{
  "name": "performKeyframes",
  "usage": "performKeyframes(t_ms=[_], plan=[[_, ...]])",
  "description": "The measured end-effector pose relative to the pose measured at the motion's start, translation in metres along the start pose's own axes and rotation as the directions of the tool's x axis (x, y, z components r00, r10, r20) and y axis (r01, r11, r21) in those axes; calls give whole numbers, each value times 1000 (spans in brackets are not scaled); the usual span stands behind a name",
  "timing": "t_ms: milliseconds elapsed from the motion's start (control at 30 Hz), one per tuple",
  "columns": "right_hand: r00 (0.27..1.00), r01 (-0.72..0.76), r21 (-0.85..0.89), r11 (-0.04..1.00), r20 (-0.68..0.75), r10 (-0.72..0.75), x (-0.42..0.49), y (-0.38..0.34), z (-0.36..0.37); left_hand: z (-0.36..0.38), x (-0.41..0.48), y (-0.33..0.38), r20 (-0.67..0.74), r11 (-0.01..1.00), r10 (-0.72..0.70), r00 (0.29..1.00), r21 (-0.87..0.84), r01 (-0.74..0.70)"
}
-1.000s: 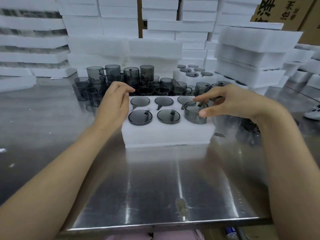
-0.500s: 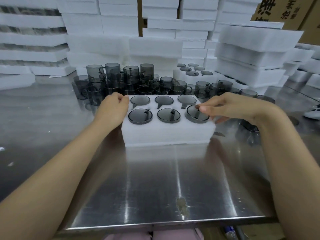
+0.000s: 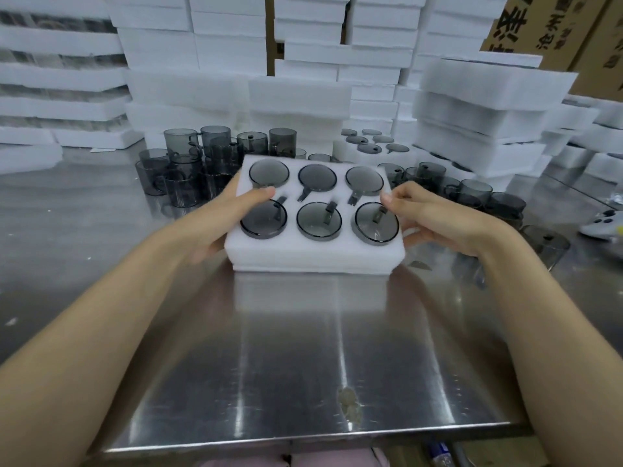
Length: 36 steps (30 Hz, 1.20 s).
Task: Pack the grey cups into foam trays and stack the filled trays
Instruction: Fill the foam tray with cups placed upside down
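Note:
A white foam tray [image 3: 313, 252] with several grey cups sunk in its holes is tilted up, its far edge raised off the steel table [image 3: 303, 365]. My left hand [image 3: 224, 215] grips the tray's left side, thumb on top by the near-left cup [image 3: 263, 219]. My right hand [image 3: 435, 214] grips its right side, thumb on top beside the near-right cup [image 3: 375, 223]. Loose grey cups [image 3: 188, 170] stand in a cluster behind the tray to the left, more loose cups [image 3: 472, 192] to the right.
A second filled foam tray [image 3: 374, 153] lies behind on the right. Tall stacks of white foam trays [image 3: 478, 123] line the back and right side. Cardboard boxes [image 3: 553, 25] stand at the upper right. The table's front edge runs near me.
The last cup went down into the near-right hole. Both hands then took hold of the tray's sides and lifted its far edge, tilting it toward me.

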State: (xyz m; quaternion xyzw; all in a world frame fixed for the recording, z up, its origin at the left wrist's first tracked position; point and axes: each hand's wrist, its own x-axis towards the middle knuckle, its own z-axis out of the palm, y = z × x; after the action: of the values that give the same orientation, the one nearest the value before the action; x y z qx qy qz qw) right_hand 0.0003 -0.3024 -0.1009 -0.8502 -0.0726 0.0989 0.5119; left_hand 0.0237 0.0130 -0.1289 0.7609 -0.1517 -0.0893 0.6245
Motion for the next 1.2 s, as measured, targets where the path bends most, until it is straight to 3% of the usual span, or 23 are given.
performKeyframes(t_ms=[133, 267, 400, 500, 633, 733, 933, 1200], plan=[[995, 91, 194, 977, 16, -96, 10, 4, 10, -2, -2, -2, -32, 974, 222, 975, -32, -223], [991, 129, 394, 910, -12, -135, 14, 8, 24, 0, -3, -4, -42, 946, 325, 945, -9, -325], [959, 282, 327, 902, -134, -251, 18, 7, 32, 4, -4, -2, -109, 929, 366, 924, -11, -370], [950, 298, 289, 910, -186, -252, 20, 8, 34, 7, -4, -1, -151, 920, 386, 910, -1, -391], [990, 141, 349, 926, -35, -138, 23, 12, 37, 10, -4, -1, -170, 915, 391, 905, -31, -401], [980, 145, 311, 939, 83, -179, 21, 11, 40, 10, -2, -2, -189, 915, 386, 903, -47, -401], [943, 326, 163, 931, 7, -332, 9, -1, 49, 10, -1, -2, -213, 917, 383, 899, -26, -397], [937, 339, 175, 924, 26, -349, 9, -2, 48, 14, -4, 1, -225, 905, 423, 878, 56, -422]])
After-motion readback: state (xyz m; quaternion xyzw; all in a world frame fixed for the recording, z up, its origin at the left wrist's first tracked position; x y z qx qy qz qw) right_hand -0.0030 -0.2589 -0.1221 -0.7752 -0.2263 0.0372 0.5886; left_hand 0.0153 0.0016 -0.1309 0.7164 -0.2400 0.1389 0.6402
